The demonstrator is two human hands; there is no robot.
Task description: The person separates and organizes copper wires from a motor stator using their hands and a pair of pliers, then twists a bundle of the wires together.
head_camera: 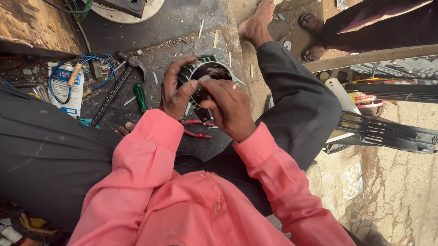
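gripping a round motor housing (209, 69), left hand (176, 92) fingers clenched on it, right hand (231, 109) covering its opening, grasp unclear

A: What's being held?
B: Round motor housing (209, 70), dark body, pale metal rim, ribbed fins showing on the upper left side. Open end is facing up toward the camera, dark inside.
A: Where's it sitting?
B: It's hanging above the dark ground, just in front of the knees, between both hands.
A: Hands?
B: Left hand (176, 90) is cupping its left side, thumb pressing on the rim. Right hand (230, 108) is covering the near side, fingers curling into the opening.
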